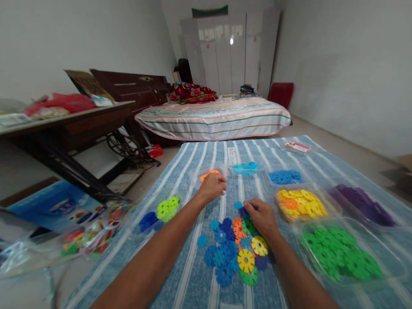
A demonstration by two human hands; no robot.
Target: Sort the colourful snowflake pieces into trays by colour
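Note:
My left hand [212,187] is at the near right side of a clear tub [192,179] with orange flower-shaped plastic discs [209,175]. Its fingers are curled together; whatever they hold, if anything, is hidden. My right hand [262,217] rests at the far right edge of a loose pile of mixed discs, fingers bent down and closed beside a small light-blue disc [238,205]. What lies under those fingertips is hidden. In the pile are blue discs [224,274], yellow discs [246,260], orange discs [238,228] and green discs [249,277], several overlapping.
Clear tubs hold light-blue pieces [246,167], blue pieces [286,177], yellow pieces [304,204], purple pieces [362,205] and green pieces [341,251]. At left, another has lime discs [168,208] and dark-blue discs [149,222]. A striped cloth [180,274] lies underneath; a bed [212,122] stands beyond.

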